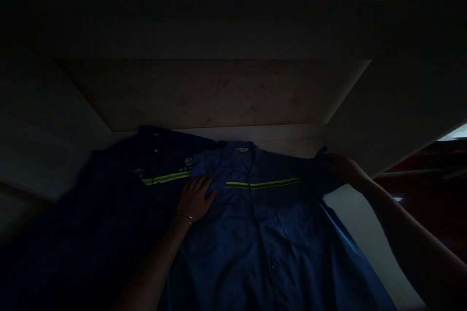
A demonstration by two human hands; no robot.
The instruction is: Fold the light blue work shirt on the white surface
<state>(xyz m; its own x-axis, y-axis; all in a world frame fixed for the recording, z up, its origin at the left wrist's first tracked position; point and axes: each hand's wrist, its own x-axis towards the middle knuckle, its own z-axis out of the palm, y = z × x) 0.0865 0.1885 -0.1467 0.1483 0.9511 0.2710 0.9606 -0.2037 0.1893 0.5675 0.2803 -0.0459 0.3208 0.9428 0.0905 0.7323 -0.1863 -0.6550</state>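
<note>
A blue work shirt (270,223) with a yellow-green reflective stripe lies face up on a pale surface, collar toward the far side. My left hand (195,198) rests flat on the shirt's chest, left of the button placket, fingers spread, with a bracelet at the wrist. At the shirt's right shoulder, my right hand (341,167) has its fingers closed on the sleeve fabric. A darker blue garment (109,204) with the same stripe lies to the left, partly under the shirt.
The scene is very dim. A pale table surface (357,218) shows to the right of the shirt. Behind the shirts rises a light wall or panel (219,92) with a ledge above. A dark reddish area (430,189) sits at the far right.
</note>
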